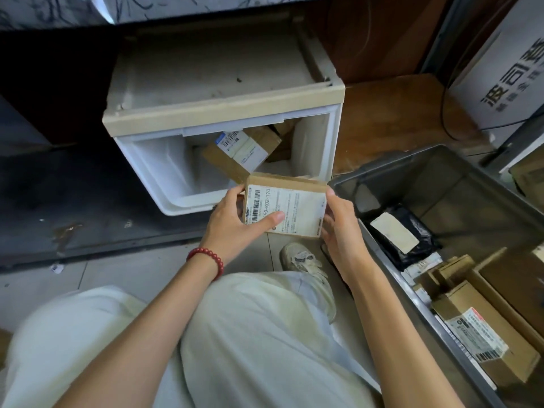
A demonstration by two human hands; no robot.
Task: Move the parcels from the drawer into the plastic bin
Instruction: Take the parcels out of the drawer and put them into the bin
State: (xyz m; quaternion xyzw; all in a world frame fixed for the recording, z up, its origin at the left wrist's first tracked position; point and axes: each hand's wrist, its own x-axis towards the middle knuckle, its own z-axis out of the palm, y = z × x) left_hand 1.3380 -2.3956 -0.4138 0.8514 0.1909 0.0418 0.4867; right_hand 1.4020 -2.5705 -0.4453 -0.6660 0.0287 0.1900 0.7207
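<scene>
- Parcel [287, 206]: a flat cardboard box, label up, held between both my hands. It sits over the front lip of the open drawer [164, 169], in neither the drawer nor the bin.
- Left hand [235, 219]: fingers are curled round the parcel's left edge and the thumb lies flat across the label by the barcode. A red bead bracelet [207, 256] is on the wrist.
- Right hand [338, 228]: it grips the parcel's right edge, fingertips up at the far corner.
- Edges: the plastic bin [459, 184] has its near corner just right of my right fingertips. Its rim runs back alongside my right forearm.
- Open room: the bin floor shows bare beyond my right hand. A black bag [412, 228] and cardboard boxes [482, 328] lie right of the forearm.
- Drawer contents: a labelled carton [241, 151] lies tilted beyond both hands. More brown cartons lie behind it, partly hidden.
- Below my hands: my shoe [306, 260] on the tiles.
</scene>
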